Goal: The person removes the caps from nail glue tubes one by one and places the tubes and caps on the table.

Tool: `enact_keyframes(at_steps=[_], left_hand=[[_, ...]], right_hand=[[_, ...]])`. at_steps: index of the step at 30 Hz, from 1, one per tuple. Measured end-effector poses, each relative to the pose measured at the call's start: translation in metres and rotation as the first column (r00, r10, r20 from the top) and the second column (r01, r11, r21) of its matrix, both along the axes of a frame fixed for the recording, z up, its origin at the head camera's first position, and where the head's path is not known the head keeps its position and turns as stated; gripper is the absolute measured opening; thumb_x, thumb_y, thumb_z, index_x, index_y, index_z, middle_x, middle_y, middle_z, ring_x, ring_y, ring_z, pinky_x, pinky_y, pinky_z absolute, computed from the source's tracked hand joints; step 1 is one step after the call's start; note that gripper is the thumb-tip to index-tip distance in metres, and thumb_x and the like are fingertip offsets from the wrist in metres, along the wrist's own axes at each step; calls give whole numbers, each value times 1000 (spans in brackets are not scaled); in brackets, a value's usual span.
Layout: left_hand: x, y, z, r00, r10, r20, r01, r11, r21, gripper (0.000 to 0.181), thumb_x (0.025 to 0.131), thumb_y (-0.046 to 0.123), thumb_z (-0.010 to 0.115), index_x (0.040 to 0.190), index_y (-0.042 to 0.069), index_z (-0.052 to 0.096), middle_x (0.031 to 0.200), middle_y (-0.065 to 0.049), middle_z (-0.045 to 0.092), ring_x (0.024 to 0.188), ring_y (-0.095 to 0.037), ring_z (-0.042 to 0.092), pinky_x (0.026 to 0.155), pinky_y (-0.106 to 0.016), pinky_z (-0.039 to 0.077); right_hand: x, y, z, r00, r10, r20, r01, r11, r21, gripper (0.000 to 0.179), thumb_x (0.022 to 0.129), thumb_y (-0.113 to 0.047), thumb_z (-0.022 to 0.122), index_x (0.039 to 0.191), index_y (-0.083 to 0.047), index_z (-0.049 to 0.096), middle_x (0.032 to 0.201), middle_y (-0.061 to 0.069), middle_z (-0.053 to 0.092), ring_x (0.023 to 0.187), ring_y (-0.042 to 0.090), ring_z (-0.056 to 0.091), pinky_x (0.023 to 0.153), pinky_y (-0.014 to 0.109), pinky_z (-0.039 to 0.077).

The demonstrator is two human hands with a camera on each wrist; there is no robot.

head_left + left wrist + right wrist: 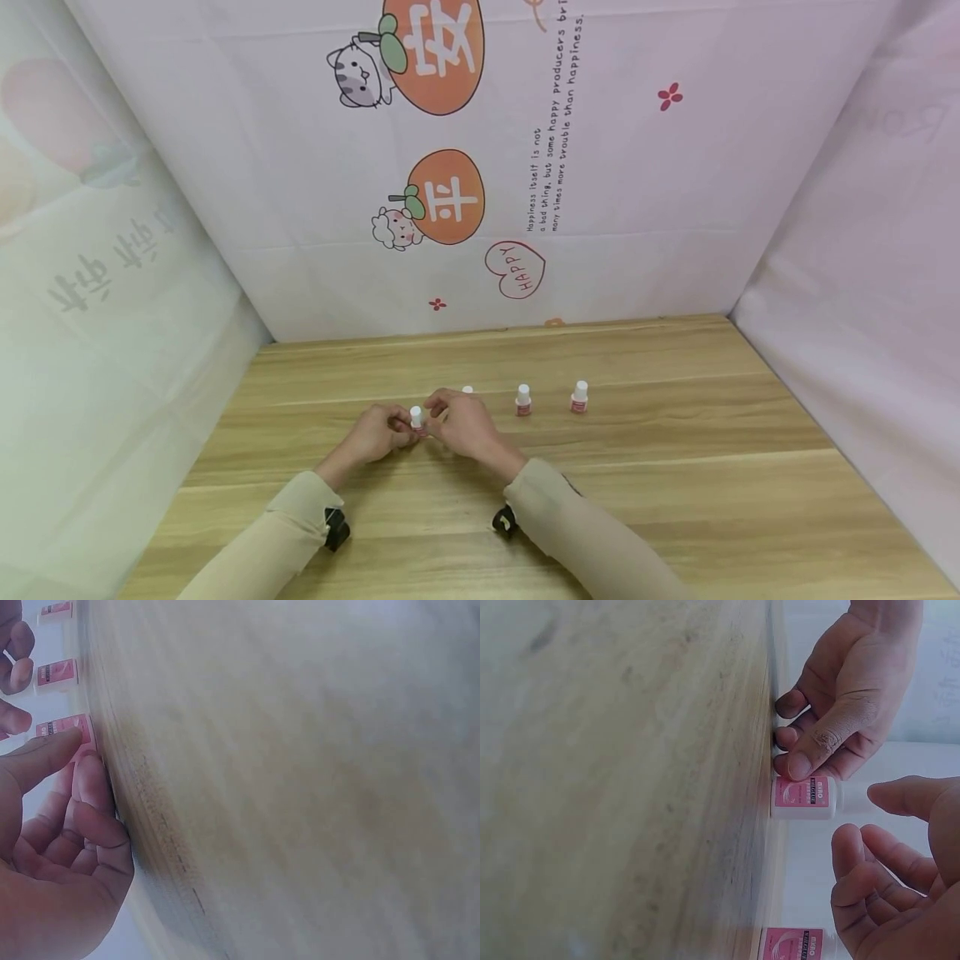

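Observation:
A small white glue bottle [417, 421] with a pink label stands upright on the wooden table. My left hand [381, 433] pinches it low at the side, the thumb lying on its label in the left wrist view. Just to its right is my right hand [463, 425], fingers loosely bent and holding nothing. In the right wrist view, the right thumb [904, 796] reaches close to the bottle's cap [855, 799]. Another bottle [468, 389] is mostly hidden behind the right hand, with only its white cap showing in the head view.
Two more matching bottles, one in the middle [523, 402] and one farther right [580, 398], stand in a row on the table [675, 483]. A printed white cloth [615, 208] hangs behind the table's back edge, and pale cloth sides [112, 333] flank it.

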State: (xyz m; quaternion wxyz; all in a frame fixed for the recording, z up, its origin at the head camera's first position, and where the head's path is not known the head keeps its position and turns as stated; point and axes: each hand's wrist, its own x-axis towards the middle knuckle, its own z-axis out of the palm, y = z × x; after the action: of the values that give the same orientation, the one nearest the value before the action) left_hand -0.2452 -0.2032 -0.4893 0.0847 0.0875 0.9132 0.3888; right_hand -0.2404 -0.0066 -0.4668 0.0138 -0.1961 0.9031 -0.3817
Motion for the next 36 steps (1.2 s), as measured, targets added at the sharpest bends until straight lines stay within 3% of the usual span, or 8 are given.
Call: enact_keyframes(at_steps=[8, 18, 27, 36], left_hand=[[1, -2, 1, 1000, -18, -6, 18, 1000, 11, 10, 86, 3, 74, 96, 3, 72, 85, -5, 71, 70, -9, 60, 56, -20, 51], [2, -1, -1, 1000, -13, -19, 13, 1000, -13, 10, 85, 2, 75, 95, 5, 73, 83, -3, 70, 72, -10, 60, 59, -20, 49], [-1, -1, -1, 999, -30, -36, 29, 999, -30, 11, 85, 2, 73, 96, 4, 73, 83, -3, 72, 74, -9, 61, 63, -21, 50], [-2, -2, -1, 996, -61, -69, 60, 998, -29, 11, 85, 2, 72, 96, 4, 73, 83, -4, 73, 75, -9, 60, 64, -21, 49]], right_hand=[[-3, -5, 0, 999, -8, -32, 8, 1000, 4, 23, 91, -32, 73, 108, -17, 72, 99, 1, 74, 78, 10, 68, 63, 18, 51], [-4, -10, 0, 995, -2, -96, 1, 1000, -9, 16, 90, -30, 74, 98, -17, 73, 92, -1, 75, 76, 8, 68, 68, 21, 53], [-7, -12, 1, 993, -7, -119, 8, 1000, 5, 11, 89, -28, 75, 93, -18, 73, 87, -6, 74, 70, 2, 65, 88, 34, 50], [-8, -12, 4, 993, 3, -118, -3, 1000, -5, 11, 90, -25, 74, 95, -16, 74, 86, -5, 74, 72, 5, 66, 82, 32, 53]])
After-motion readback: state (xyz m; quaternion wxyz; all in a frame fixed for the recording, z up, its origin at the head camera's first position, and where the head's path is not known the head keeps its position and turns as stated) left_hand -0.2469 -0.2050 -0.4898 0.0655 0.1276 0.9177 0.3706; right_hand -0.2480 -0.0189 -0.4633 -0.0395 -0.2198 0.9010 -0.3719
